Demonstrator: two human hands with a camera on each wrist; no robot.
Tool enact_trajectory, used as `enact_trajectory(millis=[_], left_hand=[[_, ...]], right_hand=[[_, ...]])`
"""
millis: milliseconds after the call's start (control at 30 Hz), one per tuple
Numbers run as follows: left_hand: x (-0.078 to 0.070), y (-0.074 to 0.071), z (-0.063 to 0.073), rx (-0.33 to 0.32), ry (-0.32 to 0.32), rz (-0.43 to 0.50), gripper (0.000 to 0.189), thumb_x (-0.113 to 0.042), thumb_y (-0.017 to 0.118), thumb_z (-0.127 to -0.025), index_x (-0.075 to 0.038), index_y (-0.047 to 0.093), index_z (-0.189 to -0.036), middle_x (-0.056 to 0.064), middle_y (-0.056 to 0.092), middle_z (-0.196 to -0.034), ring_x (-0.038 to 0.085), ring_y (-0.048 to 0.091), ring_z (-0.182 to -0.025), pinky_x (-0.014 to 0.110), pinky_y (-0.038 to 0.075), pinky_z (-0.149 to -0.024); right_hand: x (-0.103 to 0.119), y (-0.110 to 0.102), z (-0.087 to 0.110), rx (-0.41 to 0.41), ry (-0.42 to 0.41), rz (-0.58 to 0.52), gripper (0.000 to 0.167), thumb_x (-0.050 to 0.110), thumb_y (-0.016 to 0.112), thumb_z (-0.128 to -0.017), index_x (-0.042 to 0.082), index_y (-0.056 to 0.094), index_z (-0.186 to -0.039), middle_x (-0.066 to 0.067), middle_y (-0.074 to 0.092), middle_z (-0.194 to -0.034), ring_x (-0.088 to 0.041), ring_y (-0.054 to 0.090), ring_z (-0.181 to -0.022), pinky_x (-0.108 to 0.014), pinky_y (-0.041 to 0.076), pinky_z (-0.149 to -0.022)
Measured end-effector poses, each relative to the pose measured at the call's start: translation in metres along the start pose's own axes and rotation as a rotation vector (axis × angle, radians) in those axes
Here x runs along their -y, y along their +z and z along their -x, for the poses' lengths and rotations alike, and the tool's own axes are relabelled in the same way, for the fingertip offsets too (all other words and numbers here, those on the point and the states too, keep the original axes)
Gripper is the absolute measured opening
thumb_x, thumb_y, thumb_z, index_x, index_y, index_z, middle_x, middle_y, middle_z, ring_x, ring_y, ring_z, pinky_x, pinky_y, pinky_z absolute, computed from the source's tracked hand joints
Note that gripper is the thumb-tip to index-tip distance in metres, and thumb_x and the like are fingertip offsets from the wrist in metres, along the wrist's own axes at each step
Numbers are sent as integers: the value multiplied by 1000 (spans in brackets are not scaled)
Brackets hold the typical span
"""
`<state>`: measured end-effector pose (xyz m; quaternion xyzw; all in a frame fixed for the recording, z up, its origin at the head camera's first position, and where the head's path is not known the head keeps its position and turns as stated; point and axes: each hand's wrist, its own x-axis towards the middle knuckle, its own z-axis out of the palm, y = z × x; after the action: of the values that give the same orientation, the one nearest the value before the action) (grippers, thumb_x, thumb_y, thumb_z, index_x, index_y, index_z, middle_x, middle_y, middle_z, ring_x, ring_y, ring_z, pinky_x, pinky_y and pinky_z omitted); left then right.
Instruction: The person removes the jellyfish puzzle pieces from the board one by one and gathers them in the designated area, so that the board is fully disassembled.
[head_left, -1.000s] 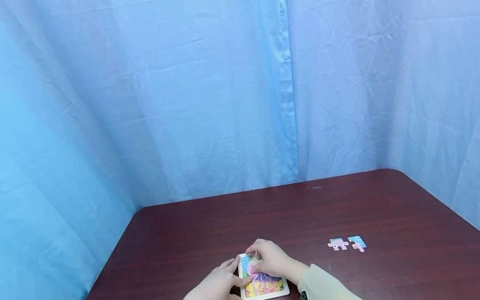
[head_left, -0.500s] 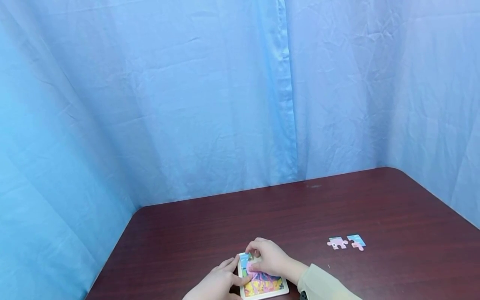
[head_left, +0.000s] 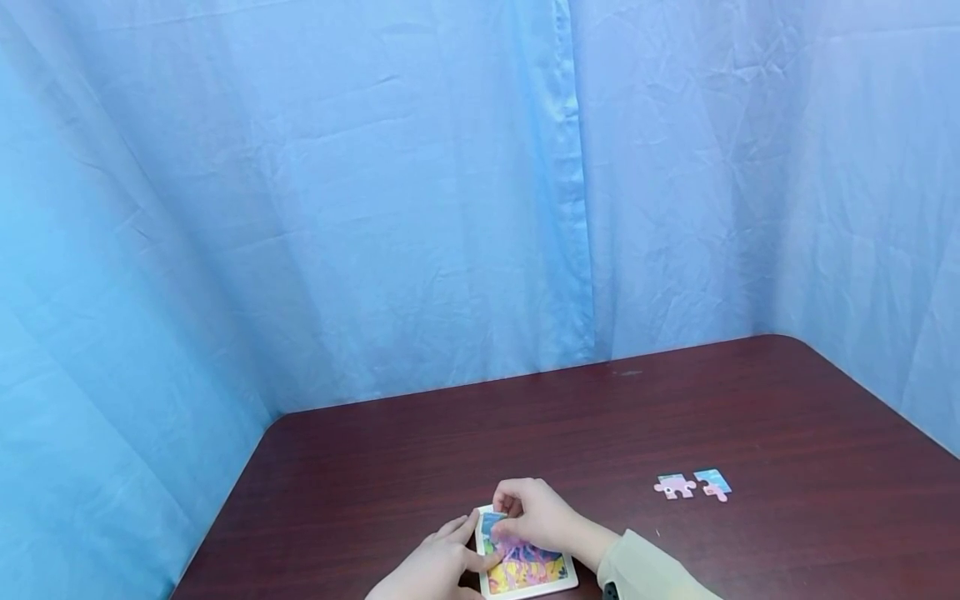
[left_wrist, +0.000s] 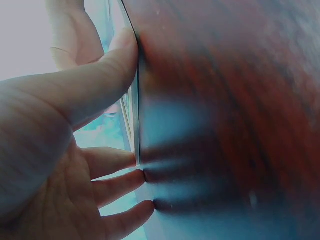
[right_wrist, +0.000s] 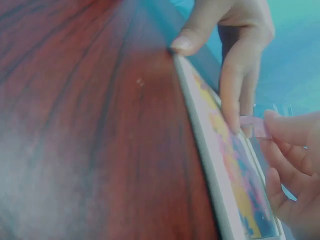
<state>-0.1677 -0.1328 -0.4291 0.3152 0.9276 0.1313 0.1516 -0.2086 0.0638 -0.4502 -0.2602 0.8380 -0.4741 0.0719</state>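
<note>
A small jigsaw puzzle with a white frame (head_left: 531, 592) lies near the front of the table in the head view, its picture yellow, pink and blue. My left hand (head_left: 433, 565) steadies its left side with fairly straight, spread fingers; one fingertip presses on the picture, and the thumb (right_wrist: 184, 42) touches a frame corner in the right wrist view. Above the upper part of the puzzle, my right hand (head_left: 538, 515) pinches a pinkish puzzle piece (right_wrist: 256, 126) between thumb and fingertips. In the head view, the right fingers partly cover the piece and the puzzle's upper right.
Two loose puzzle pieces lie to the right on the dark red wooden table (head_left: 420, 450): a pink one with an eye (head_left: 677, 487) and a blue and pink one (head_left: 714, 483). Blue curtains (head_left: 420, 208) stand round the table's back and sides.
My right fingers have drawn slightly to the right and up, and the pinched piece has shifted and tilted with them. The left hand and both loose pieces stay in place.
</note>
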Motion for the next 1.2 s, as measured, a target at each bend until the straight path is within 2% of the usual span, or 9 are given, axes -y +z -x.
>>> enact_trajectory(millis=[133, 267, 433, 667, 967, 1200], left_hand=[[-1, 0, 0, -8, 0, -11, 49, -37, 75, -75, -29, 65, -122, 22, 40, -145, 37, 42, -130, 48, 46, -94], [-1, 0, 1, -23, 9, -21, 48, -36, 76, -74, -29, 66, -120, 22, 41, -144, 36, 42, -131, 46, 46, -97], [0, 0, 1, -19, 10, -5, 50, -38, 75, -75, -30, 63, -123, 23, 40, -145, 37, 42, -131, 46, 46, -96], [1, 1, 0, 6, -28, 18, 52, -40, 74, -75, -34, 61, -124, 20, 38, -147, 36, 41, -132, 47, 46, -97], [-6, 1, -3, 16, -45, -61, 53, -42, 73, -74, -36, 60, -125, 18, 38, -148, 32, 39, -135, 42, 43, -101], [-6, 1, -3, 18, -53, -67, 54, -42, 73, -75, -37, 59, -126, 18, 37, -148, 31, 38, -135, 42, 41, -103]], right_hand=[[0, -4, 3, 1, -1, -56, 14, 15, 74, -81, 15, 63, -90, 4, 59, -84, -4, 52, -70, -21, 44, -65], [-2, -8, 8, 9, -14, -82, 19, 15, 72, -83, 15, 67, -101, 3, 60, -88, -4, 52, -72, -21, 45, -66], [-3, -14, 15, 43, -27, -108, 23, 14, 71, -83, 12, 68, -106, 1, 60, -89, -4, 50, -71, -21, 45, -65], [-10, -23, 25, 96, -41, -112, 23, 15, 71, -83, 11, 69, -105, 3, 61, -89, -1, 51, -74, -21, 46, -68], [-21, -44, 40, 125, -49, -139, 19, 15, 71, -83, 8, 67, -101, 4, 61, -83, -1, 50, -72, -21, 45, -65], [-27, -62, 47, 121, -64, -84, 19, 19, 72, -82, 9, 67, -97, 7, 60, -81, -1, 49, -72, -22, 45, -63]])
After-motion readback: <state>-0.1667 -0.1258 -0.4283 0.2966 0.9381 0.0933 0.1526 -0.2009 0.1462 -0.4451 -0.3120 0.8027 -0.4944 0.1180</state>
